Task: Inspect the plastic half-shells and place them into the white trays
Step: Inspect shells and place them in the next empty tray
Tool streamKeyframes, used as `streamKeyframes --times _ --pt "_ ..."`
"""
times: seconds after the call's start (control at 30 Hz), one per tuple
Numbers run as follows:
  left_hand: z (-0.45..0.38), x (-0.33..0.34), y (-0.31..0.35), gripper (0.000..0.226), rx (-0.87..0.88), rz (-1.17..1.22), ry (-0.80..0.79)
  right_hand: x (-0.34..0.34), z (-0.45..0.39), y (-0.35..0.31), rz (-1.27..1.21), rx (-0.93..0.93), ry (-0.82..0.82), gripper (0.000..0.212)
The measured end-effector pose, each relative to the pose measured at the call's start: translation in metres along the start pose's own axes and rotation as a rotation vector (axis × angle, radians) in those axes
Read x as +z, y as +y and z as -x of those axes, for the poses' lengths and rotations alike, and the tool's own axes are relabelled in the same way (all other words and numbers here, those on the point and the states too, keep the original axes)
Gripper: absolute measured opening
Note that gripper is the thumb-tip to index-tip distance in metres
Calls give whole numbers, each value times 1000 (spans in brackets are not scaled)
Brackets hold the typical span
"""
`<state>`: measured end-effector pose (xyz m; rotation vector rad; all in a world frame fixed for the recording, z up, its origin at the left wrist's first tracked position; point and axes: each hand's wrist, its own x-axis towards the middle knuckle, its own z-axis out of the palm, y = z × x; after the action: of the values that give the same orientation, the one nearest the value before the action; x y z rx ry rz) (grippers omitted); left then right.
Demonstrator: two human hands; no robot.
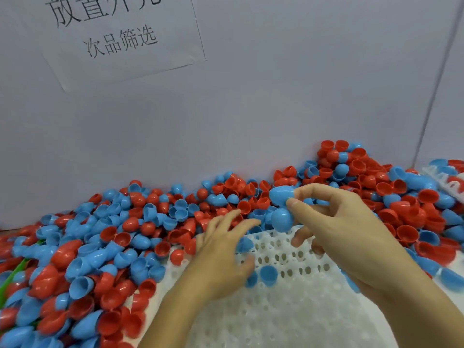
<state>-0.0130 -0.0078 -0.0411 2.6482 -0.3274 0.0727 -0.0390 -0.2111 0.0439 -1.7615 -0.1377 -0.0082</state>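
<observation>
White perforated tray (288, 310) low centre, mostly bare holes; one blue half-shell (268, 275) seated in it, another partly hidden under left hand (221, 257). Left grip loose, fingers spread, nothing held, hovering at tray's far-left edge. Right hand (351, 227) above tray's far edge, thumb and fingertips pinching two blue half-shells: upper one (281, 195), lower one (281, 220). Heaped red and blue half-shells (105, 237) crowding tray on left, far and right sides, spilling onto its rim. Second white tray (444, 182) far right, partly filled. Grey wall close behind heap, paper sign (120, 33) taped on it. Green strip (15, 272) poking through heap at left edge.
</observation>
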Motion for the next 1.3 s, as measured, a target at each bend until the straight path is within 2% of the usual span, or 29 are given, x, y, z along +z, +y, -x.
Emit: streamKeyframes --times 0.07,0.1,0.23,0.37,0.57,0.7,0.8,0.9,0.93,1.0,1.03,1.1,1.17,1.23,1.3 --pt "0 9 10 66 -8 6 -216 -1 1 -1 -5 -14 -11 13" --pt "0 10 11 66 -23 -19 -268 0 2 -2 -10 -18 -18 13" --pt "0 2 12 61 13 -38 -273 -2 4 -4 -22 -18 -28 12" --pt "13 5 15 42 128 -101 -204 -5 4 -6 -13 -34 -16 12" --pt "9 18 36 36 147 -349 -163 -6 4 -8 -12 -63 -25 11" --pt "11 19 30 32 312 -516 42 -7 5 -10 -7 -70 -28 9" --pt "5 11 22 34 375 -401 153 -8 6 -12 -5 -68 -28 10" --pt "-18 -34 -2 40 156 -233 289 -10 7 -13 -9 -57 -31 9" --pt "-28 -54 -15 41 35 -262 301 -11 8 -13 -11 -55 -28 9" --pt "-38 -88 -40 50 -223 -419 211 -12 8 -13 -5 -54 -24 9" --pt "-39 -96 -50 55 -289 -483 182 -13 7 -14 -2 -57 -23 8" --pt "-30 -92 -58 51 -292 -573 217 -13 6 -14 1 -55 -19 8" --pt "-13 -72 -57 35 -241 -592 286 -13 6 -15 5 -59 -21 9" --pt "3 -48 -53 25 -218 -489 228 -13 6 -14 13 -68 -34 9" --pt "12 -34 -49 25 -252 -392 170 -12 6 -15 21 -74 -49 11"
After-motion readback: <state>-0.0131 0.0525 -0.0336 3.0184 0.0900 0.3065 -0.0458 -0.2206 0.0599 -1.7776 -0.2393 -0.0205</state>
